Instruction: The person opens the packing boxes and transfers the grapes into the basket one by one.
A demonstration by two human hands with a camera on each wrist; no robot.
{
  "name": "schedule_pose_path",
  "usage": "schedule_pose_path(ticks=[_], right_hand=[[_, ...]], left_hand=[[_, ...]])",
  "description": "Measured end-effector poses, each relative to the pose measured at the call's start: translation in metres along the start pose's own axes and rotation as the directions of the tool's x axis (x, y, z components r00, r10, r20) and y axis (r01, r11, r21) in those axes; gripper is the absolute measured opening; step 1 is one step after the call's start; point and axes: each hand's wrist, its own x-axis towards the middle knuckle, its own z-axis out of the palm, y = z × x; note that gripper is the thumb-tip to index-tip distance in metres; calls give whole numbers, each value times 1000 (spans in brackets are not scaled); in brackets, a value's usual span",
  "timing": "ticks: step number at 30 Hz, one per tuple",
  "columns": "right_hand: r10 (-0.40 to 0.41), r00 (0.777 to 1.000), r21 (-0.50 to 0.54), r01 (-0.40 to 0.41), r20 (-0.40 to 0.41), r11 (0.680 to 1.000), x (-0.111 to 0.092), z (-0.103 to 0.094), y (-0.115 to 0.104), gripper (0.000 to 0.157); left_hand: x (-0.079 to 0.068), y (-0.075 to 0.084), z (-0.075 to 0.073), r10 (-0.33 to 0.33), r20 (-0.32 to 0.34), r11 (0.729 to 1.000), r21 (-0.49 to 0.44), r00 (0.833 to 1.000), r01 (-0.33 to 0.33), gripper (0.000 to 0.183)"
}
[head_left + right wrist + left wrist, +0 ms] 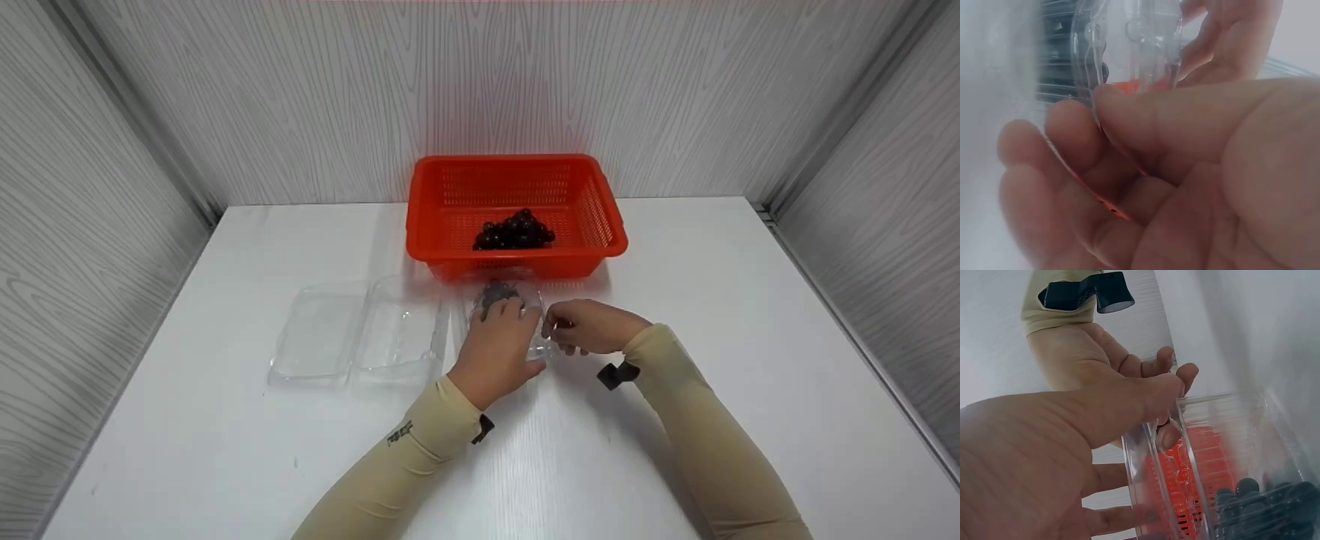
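Observation:
A clear plastic clamshell box (534, 294) with dark grapes (1258, 506) inside sits in front of the red basket. My left hand (501, 349) lies over the box, its fingers spread and fairly straight along the plastic. In the left wrist view the left thumb (1145, 396) reaches to the box's corner, close to the other hand's fingertips. At the box's right side, my right hand (592, 326) pinches the plastic rim between thumb and forefinger, as the right wrist view shows. Its other fingers (1022, 208) are curled beneath.
Behind the box stands a red perforated basket (517, 255) holding a bunch of dark grapes (517, 231). To the left, an opened clear clamshell box (319, 334) lies flat on the white table (187, 420). Pale wood-grain panels (300, 97) rise at the back and both sides.

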Motion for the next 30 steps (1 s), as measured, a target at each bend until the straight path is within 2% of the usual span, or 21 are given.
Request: schedule_pose_path(ticks=[7,17,26,30], right_hand=[[32,999,18,-33,37,999,0,2,1,11],[89,994,17,-90,62,996,1,6,-2,12],[103,993,21,-105,58,994,2,7,-2,11],[84,995,25,-85,52,996,4,7,-1,8]], left_hand=[[0,-1,-3,-2,1,1000,-14,1000,2,70],[0,-2,-1,1,0,1000,-11,1000,-1,70],[0,-2,-1,2,-1,1000,-22,1000,-2,75],[0,-1,-1,-8,-6,999,-36,1000,8,70]])
